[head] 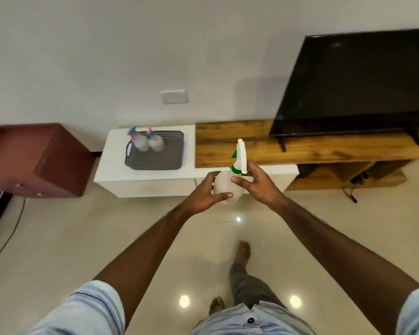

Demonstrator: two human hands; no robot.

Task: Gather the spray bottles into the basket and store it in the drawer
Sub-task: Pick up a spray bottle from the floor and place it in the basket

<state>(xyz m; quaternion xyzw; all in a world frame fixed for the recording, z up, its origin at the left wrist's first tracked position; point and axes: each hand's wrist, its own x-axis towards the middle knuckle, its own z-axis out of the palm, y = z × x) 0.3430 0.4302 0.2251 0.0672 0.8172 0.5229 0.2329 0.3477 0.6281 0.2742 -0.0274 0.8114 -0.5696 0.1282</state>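
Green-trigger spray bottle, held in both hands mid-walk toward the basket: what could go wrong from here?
1. The green-trigger spray bottle is held by fingertips of the left hand and right hand while walking; it could slip.
2. Two bottles crowd the basket's far left corner; setting the third down could topple them.
3. The right hand sits near the trigger; a squeeze might spray.
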